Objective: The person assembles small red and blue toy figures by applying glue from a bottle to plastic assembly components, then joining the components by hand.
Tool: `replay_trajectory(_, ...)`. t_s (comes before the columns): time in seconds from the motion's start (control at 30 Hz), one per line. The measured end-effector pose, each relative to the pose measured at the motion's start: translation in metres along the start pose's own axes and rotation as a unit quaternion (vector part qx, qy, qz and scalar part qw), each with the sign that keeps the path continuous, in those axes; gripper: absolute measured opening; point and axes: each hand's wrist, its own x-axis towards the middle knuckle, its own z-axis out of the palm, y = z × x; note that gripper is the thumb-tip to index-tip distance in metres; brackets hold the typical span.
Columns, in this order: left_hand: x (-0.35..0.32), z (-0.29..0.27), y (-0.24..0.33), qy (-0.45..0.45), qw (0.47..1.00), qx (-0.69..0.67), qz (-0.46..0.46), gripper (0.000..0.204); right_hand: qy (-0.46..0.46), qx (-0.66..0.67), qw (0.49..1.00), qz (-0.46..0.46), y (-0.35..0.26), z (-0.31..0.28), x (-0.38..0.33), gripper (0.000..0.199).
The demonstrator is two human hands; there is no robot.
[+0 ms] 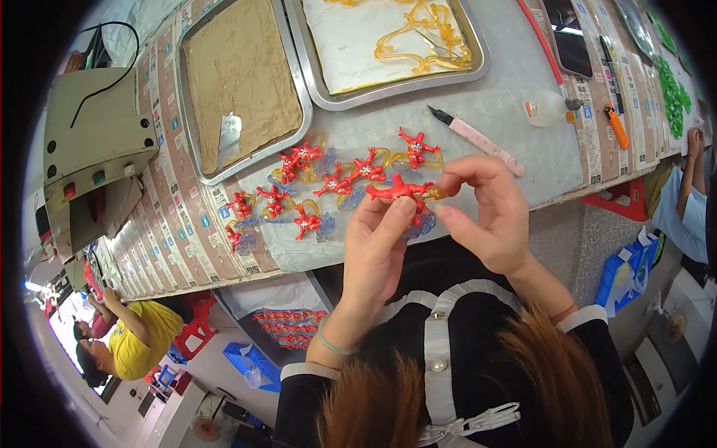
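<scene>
Across the worktop [549,153], one metal tray [250,158] holds a brown layer [239,75] and another metal tray [388,92] carries looped yellow pieces [387,48] on white sheeting. Over the near edge, the left hand [377,250] grips a glossy red figure [399,188], limbs outspread, with translucent blue below; the right hand [489,216] pinches its yellow translucent end.

A long workbench [166,196], lined with striped paper [153,243], spans the room — speckled grey floor [594,243] shows at right. One red stool [196,328] stands at left; a pale counter [170,420] occupies the lower left — a bright light [33,286] glows at far left.
</scene>
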Motion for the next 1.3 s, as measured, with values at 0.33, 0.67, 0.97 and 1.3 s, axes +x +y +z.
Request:
replay_trajectory(0.33, -0.011, -0.001, 0.006, -0.031, 0.999, 0.001, 0.008, 0.016, 0.033, 0.133, 0.99, 0.035, 0.005, 0.004, -0.005, 0.015)
replay_trajectory(0.67, -0.018, 0.007, 0.011, -0.032, 0.993, 0.083, 0.075, 0.014, 0.014, 0.174, 0.984, 0.024, 0.003, 0.001, -0.006, 0.014)
replay_trajectory(0.97, -0.01, 0.0, 0.013, -0.068, 0.996, -0.026, 0.054, 0.018, 0.054, 0.062, 0.997, 0.002, -0.005, 0.01, -0.007, 0.044)
replay_trajectory(1.3, 0.0, -0.004, 0.009, -0.127, 0.987, -0.099, -0.009, 0.019, 0.031, -0.156, 0.981, -0.111, -0.009, 0.012, -0.009, 0.039)
